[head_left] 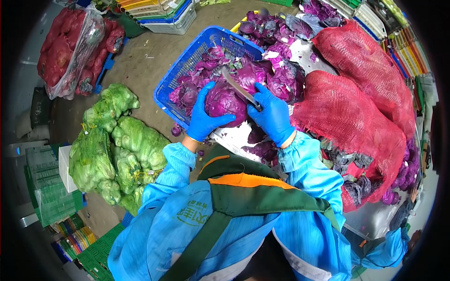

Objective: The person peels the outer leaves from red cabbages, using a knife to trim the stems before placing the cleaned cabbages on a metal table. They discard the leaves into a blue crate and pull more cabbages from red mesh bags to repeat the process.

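My left hand (204,116), in a blue glove, grips a round purple cabbage head (226,102) from its left side. In my right hand (273,115), also gloved in blue, is a knife (239,87) whose blade lies across the top of that cabbage. Both hands work just over the near edge of a blue plastic crate (187,61) that holds trimmed purple leaves. Loose purple leaves (262,149) lie below my hands on a metal table (304,52).
Red mesh sacks (356,112) of purple cabbage lie to the right on the table. Green net bags of pale cabbage (117,145) are piled on the floor at left. A clear bag of red produce (70,47) sits far left. Stacked crates (164,14) stand behind.
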Motion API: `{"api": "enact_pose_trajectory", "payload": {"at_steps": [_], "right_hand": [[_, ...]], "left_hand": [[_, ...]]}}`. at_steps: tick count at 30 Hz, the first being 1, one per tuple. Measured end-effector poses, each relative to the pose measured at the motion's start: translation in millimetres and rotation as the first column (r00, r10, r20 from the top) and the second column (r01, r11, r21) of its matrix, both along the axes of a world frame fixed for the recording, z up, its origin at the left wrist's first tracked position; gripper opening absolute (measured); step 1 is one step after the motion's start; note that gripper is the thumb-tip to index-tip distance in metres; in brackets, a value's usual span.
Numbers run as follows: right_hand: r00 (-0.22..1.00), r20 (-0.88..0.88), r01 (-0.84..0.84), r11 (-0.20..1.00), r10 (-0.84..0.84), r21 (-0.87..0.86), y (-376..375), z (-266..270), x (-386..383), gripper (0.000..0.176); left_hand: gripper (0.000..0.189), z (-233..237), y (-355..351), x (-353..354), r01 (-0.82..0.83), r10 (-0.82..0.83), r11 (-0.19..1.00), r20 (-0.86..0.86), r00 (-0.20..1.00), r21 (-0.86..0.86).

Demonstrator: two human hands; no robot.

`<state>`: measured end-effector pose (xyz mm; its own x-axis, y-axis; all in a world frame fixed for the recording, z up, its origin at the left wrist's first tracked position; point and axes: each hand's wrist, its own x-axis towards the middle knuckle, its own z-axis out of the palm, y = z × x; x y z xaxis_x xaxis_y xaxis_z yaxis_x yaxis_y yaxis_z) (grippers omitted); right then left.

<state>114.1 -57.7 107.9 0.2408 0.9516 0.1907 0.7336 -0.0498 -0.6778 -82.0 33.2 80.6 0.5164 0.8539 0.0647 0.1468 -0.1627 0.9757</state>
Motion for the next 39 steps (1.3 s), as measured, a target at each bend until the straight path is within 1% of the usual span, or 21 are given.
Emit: {"api": "enact_pose_trajectory", "payload": {"at_steps": [2, 5, 6, 8, 11, 13, 15, 16, 18, 20, 21, 22, 24, 26, 27, 28, 30, 33, 34, 38, 39], "right_hand": [[0.986, -0.147, 0.101, 0.984, -0.079, 0.147, 6.5, -19.1, 2.1, 0.029], [0.872, -0.432, 0.297, 0.951, -0.230, 0.092, 11.1, -27.7, 30.4, 0.025], [0.848, -0.378, 0.406, 0.914, -0.371, 0.015, 9.1, -19.0, 41.1, 0.025], [0.819, -0.292, 0.476, 0.869, -0.493, -0.133, 0.1, -38.0, 66.7, 0.033], [0.828, -0.361, 0.476, 0.878, -0.430, 0.047, -6.8, -46.4, 58.1, 0.047], [0.757, -0.582, 0.316, 0.946, -0.296, -0.070, -7.6, -0.6, 29.5, 0.070], [0.798, -0.579, 0.201, 0.980, -0.168, -0.007, -0.7, 15.3, -0.3, 0.080], [0.790, -0.605, 0.149, 0.989, -0.102, 0.028, 3.9, 22.7, -13.7, 0.074], [0.747, -0.653, 0.035, 0.988, -0.126, -0.150, 17.1, 1.2, -11.4, 0.052], [0.788, -0.603, 0.110, 0.992, -0.125, -0.063, 24.8, -44.5, 18.3, 0.026], [0.546, -0.789, 0.275, 0.950, -0.283, -0.150, 24.3, -27.5, 24.7, 0.015], [0.533, -0.790, 0.332, 0.934, -0.303, -0.134, 19.1, -12.8, 31.3, 0.015], [0.548, -0.771, 0.255, 0.943, -0.323, -0.214, 14.1, 3.9, 29.8, 0.034], [0.803, -0.596, 0.077, 0.993, -0.009, 0.088, 17.1, 23.2, -4.5, 0.064], [0.788, -0.606, -0.075, 0.994, 0.110, 0.083, 20.8, 14.6, -15.7, 0.087], [0.892, -0.433, -0.142, 0.990, 0.130, 0.004, 16.6, 19.3, -21.1, 0.088], [0.928, -0.358, -0.098, 0.994, 0.105, 0.037, 19.7, 0.7, -19.8, 0.077], [0.798, -0.603, -0.033, 0.999, 0.028, 0.003, 22.6, 3.0, -10.7, 0.039], [0.797, -0.603, -0.031, 1.000, 0.025, 0.001, 21.4, 1.7, -9.4, 0.039], [0.767, -0.639, 0.061, 0.998, -0.053, -0.009, 19.1, -10.0, 7.2, 0.027], [0.646, -0.741, 0.116, 0.983, -0.181, -0.139, 17.8, -7.3, 11.8, 0.026]], "left_hand": [[0.102, 1.5, 0.6, -1.7, 0.038, -0.038, 0.996, -0.007, 0.999, 0.085], [0.104, -5.5, 3.8, -12.0, 0.060, -0.056, 0.998, 0.108, 0.993, -0.028], [0.104, -9.1, 4.3, -14.8, 0.062, -0.059, 0.998, 0.109, 0.992, -0.026], [0.102, -13.6, 5.5, -21.5, 0.148, 0.040, 0.917, 0.455, 0.890, -0.370], [0.098, -18.2, 7.1, -25.7, 0.203, 0.169, 0.817, 0.561, 0.811, -0.540], [0.097, -18.0, 9.0, -23.6, 0.178, 0.299, 0.748, 0.565, 0.769, -0.639], [0.097, -15.6, 12.9, -17.4, 0.174, 0.246, 0.788, 0.560, 0.791, -0.591], [0.096, -15.4, 13.4, -14.2, 0.171, 0.195, 0.824, 0.554, 0.809, -0.540], [0.093, -17.9, 12.6, -12.5, 0.178, 0.154, 0.846, 0.550, 0.821, -0.503], [0.090, -23.5, 12.1, -16.9, 0.169, 0.125, 0.873, 0.545, 0.829, -0.458], [0.085, -29.0, 8.6, -22.3, 0.188, 0.235, 0.798, 0.583, 0.778, -0.573], [0.081, -34.2, 7.3, -26.1, 0.220, 0.347, 0.706, 0.599, 0.722, -0.673], [0.073, -37.2, 7.0, -27.0, 0.297, 0.411, 0.606, 0.610, 0.677, -0.738], [0.070, -29.5, 7.0, -19.8, 0.244, 0.371, 0.651, 0.582, 0.723, -0.718], [0.070, -27.7, 9.2, -15.9, 0.218, 0.301, 0.709, 0.568, 0.766, -0.671], [0.070, -24.9, 9.6, -13.1, 0.222, 0.296, 0.709, 0.569, 0.768, -0.669], [0.073, -16.2, 9.2, -8.6, 0.353, 0.324, 0.558, 0.589, 0.741, -0.751], [0.080, -19.7, 11.0, -10.9, 0.495, 0.358, 0.411, 0.635, 0.684, -0.766], [0.082, -22.0, 11.4, -10.5, 0.555, 0.389, 0.330, 0.646, 0.657, -0.763], [0.088, -12.2, 5.8, -4.8, 0.505, 0.306, 0.400, 0.631, 0.713, -0.765], [0.088, -7.2, 5.5, -2.8, 0.462, 0.322, 0.404, 0.595, 0.736, -0.790]]}}
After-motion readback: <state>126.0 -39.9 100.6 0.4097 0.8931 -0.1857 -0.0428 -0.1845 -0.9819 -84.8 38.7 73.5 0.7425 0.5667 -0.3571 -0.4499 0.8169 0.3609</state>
